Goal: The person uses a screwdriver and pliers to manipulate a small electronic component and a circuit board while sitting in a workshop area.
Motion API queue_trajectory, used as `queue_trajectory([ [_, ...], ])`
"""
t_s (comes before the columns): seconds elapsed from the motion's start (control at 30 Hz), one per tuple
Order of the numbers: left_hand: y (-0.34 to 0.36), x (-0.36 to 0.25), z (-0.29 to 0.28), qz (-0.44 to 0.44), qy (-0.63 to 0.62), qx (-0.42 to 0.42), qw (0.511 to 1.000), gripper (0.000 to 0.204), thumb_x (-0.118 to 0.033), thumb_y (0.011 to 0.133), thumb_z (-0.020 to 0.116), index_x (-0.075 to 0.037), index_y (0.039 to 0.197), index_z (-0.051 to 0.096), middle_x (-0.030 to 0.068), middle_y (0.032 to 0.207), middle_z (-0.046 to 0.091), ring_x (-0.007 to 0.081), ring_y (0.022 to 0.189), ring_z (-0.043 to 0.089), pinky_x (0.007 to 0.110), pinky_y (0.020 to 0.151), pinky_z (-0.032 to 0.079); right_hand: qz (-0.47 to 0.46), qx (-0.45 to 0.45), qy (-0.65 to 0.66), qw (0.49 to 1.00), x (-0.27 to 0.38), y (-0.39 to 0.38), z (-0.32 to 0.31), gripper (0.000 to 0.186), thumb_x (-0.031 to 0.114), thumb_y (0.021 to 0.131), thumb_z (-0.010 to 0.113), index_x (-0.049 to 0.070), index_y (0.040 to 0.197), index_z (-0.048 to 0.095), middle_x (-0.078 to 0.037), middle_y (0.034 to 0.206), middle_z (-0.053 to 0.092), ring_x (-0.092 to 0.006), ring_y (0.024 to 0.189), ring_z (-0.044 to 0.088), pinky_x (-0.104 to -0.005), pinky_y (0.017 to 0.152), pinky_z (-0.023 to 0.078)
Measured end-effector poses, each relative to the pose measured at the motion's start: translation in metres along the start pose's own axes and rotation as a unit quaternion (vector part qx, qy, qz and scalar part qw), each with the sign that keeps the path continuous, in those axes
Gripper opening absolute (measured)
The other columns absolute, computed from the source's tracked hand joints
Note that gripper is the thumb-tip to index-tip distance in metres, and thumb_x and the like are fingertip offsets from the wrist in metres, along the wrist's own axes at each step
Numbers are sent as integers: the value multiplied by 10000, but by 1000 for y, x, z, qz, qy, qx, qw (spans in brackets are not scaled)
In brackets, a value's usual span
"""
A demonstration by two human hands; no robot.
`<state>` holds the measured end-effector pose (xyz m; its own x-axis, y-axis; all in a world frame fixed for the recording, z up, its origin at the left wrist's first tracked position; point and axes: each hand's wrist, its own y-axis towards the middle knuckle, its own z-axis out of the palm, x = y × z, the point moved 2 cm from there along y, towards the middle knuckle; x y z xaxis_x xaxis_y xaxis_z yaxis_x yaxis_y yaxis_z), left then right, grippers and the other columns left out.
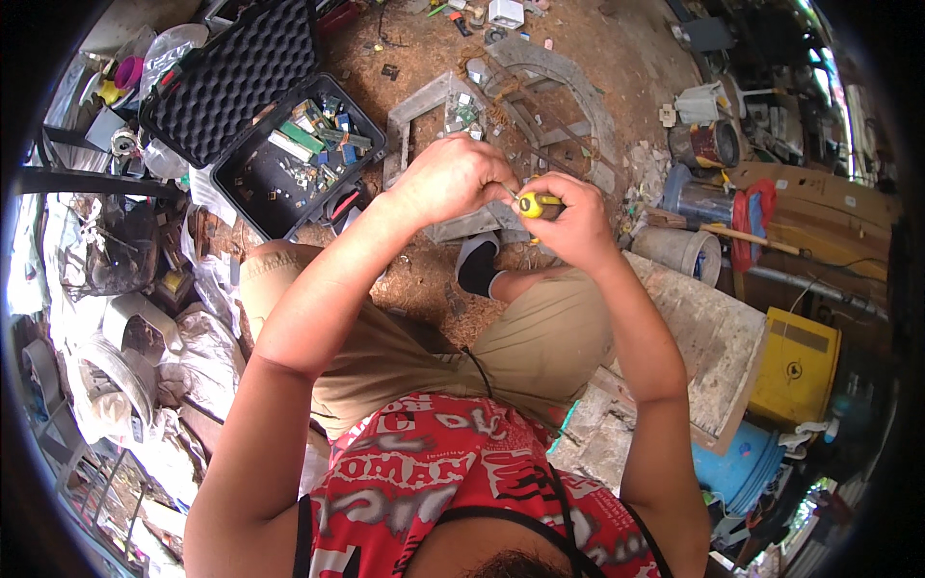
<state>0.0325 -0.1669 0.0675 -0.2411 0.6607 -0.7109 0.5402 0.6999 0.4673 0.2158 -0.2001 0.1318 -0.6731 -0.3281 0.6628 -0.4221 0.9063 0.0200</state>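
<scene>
- Right hand grasps a yellow-and-black screwdriver over the grey frame.
- Left hand curls by its shaft; cannot tell what it grips.
- Steady, straight pressure should limit slipping.

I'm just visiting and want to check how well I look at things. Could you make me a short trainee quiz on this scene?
1. Multiple choice: which colours does the tool handle in the person's right hand show? A: red and white; B: yellow and black; C: blue and green.
2. True or false: the black case is closed.
3. Fill the gap: the case lies toward the person's ____ side.

Key
1. B, yellow and black.
2. False: its foam-lined lid stands open.
3. Left.
</scene>
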Motion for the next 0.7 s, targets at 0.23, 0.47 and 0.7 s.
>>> queue_trajectory([
  [0.23, 4, 4, -1, -41, -21, 3, 999, 149, -192, 752, 751, -124, 884, 742, 75, 873, 701, 310, 853, 668, 411, 752, 538, 56, -62, 104, 991, -9, -4, -4, 235, 18, 733, 759, 14, 954, 682, -110, 912, 691, -225, 814, 676, -314, 726, 522],
  [0.47, 6, 7, 8, 1, -25, -4, 1000, 169, -178, 726, 772, -81, 856, 724, 80, 816, 681, 310, 800, 658, 403, 712, 524, -79, -6, 1, 997, -7, -1, -7, 279, 27, 699, 770, 34, 967, 692, -106, 917, 695, -255, 824, 685, -335, 726, 536],
  [0.7, 4, 7, 6, -8, -49, 30, 998, 176, -243, 756, 757, -104, 861, 739, 72, 866, 704, 306, 820, 673, 407, 729, 540, -93, 32, 1, 995, -8, 2, -8, 282, 23, 689, 764, 37, 962, 695, -106, 912, 692, -271, 813, 682, -343, 715, 541],
])
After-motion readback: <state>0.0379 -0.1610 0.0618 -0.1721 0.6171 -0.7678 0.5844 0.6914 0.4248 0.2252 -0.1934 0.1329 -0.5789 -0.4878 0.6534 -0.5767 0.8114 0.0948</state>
